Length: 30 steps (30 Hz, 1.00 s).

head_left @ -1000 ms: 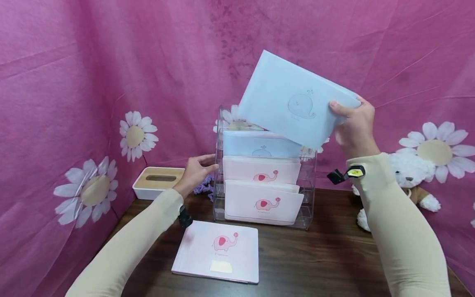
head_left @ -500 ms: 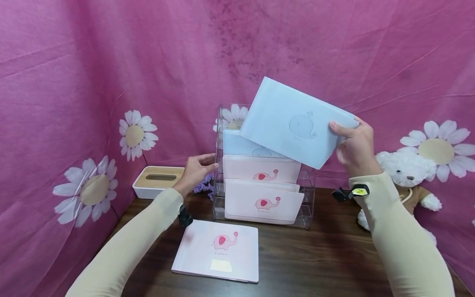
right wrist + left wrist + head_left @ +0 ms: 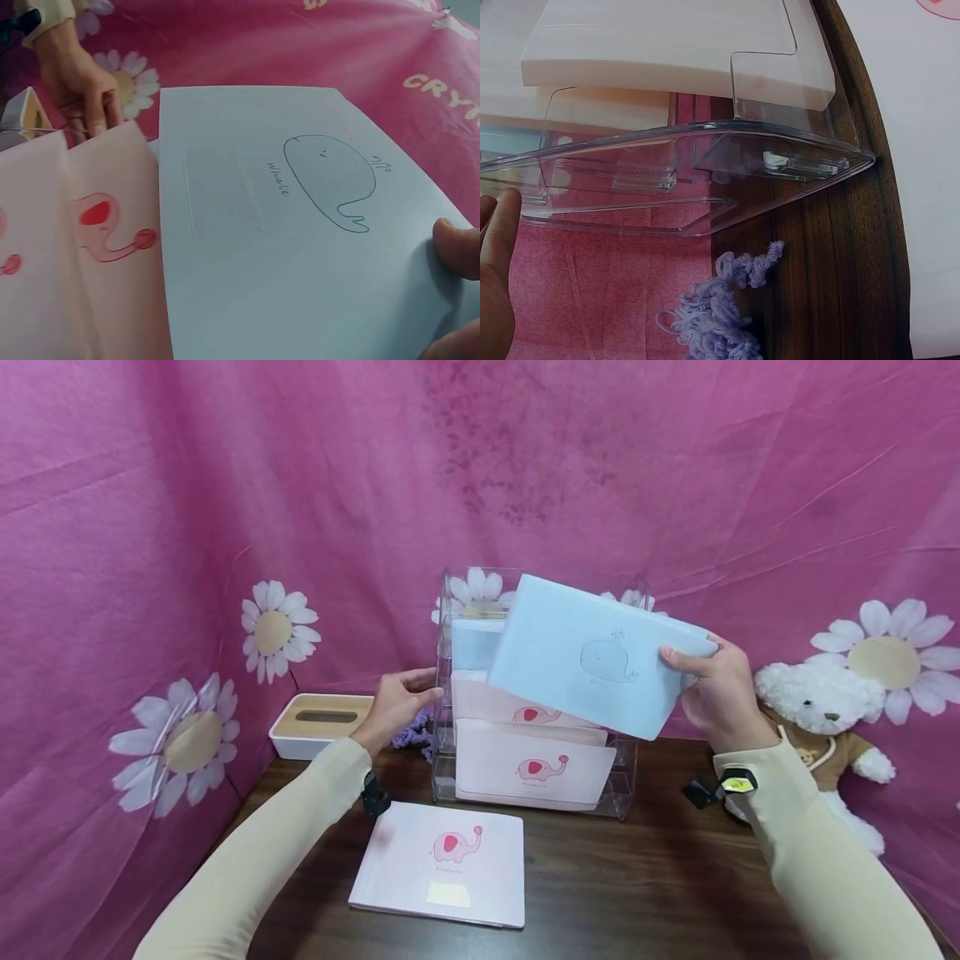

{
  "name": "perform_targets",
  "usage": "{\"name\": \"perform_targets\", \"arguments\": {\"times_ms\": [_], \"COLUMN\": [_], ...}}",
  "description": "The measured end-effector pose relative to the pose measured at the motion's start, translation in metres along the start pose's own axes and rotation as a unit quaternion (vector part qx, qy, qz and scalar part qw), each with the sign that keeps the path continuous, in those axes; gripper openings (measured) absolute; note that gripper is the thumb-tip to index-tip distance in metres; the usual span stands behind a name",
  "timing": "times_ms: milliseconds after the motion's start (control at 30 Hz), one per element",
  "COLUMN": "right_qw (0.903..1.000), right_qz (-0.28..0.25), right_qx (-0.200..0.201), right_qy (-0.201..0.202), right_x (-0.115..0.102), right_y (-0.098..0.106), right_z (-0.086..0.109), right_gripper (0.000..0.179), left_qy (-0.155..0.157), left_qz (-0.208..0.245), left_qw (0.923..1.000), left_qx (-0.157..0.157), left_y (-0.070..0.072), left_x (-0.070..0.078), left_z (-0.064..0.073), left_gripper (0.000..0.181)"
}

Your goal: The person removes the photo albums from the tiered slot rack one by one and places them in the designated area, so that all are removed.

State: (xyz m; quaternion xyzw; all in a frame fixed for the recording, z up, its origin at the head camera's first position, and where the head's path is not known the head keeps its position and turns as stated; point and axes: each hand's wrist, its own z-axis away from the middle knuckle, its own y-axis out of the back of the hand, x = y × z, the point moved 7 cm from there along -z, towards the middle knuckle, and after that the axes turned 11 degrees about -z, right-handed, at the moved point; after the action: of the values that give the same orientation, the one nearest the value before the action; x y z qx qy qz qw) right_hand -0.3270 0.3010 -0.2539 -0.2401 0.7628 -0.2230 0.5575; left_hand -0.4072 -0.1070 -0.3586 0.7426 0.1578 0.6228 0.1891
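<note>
My right hand (image 3: 716, 693) grips the right end of a light blue whale booklet (image 3: 562, 652), thumb on its front cover. The booklet tilts, its left end higher, and overlaps the upper tiers of a clear plastic tiered rack (image 3: 622, 785) in the head view. Another light blue booklet (image 3: 474, 643) stands in a rear tier, mostly hidden behind it. Pink elephant booklets (image 3: 495, 768) fill the lower front tiers. My left hand (image 3: 397, 702) touches the rack's left side with extended fingers; its thumb (image 3: 502, 225) lies at the clear side panel in the left wrist view.
A pink elephant booklet (image 3: 405, 877) lies flat on the dark wooden table (image 3: 600, 893) before the rack. Left of the rack are a white tissue box with wooden lid (image 3: 285, 747) and purple flowers (image 3: 412, 739). A white teddy bear (image 3: 817, 702) sits at right, near my right forearm.
My right hand has lowered the blue whale booklet from above the rack to in front of its rear tiers, covering more of the blue booklet there. The left hand has stayed at the rack's side.
</note>
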Motion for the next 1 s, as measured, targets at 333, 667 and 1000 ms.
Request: {"name": "perform_targets", "arguments": {"times_ms": [333,667,1000], "right_qw": [0.9962,0.9894,0.9736], "right_qz": [0.037,0.095,0.166], "right_qx": [-0.049,-0.077,-0.088], "right_qy": [-0.061,-0.078,-0.130], "right_x": [0.024,0.042,0.059], "right_y": [0.009,0.028,0.057], "right_z": [0.023,0.045,0.061], "right_gripper": [0.029,0.030,0.027], "left_qy": [-0.002,-0.008,-0.013], "left_qz": [0.002,0.006,-0.005], "left_qw": [1.0000,0.9999,0.9998], "left_qx": [0.001,0.002,0.017], "left_y": [-0.001,0.000,0.000], "left_x": [0.000,-0.001,0.002], "left_z": [-0.003,-0.003,-0.001], "left_gripper": [0.049,0.050,0.048]}}
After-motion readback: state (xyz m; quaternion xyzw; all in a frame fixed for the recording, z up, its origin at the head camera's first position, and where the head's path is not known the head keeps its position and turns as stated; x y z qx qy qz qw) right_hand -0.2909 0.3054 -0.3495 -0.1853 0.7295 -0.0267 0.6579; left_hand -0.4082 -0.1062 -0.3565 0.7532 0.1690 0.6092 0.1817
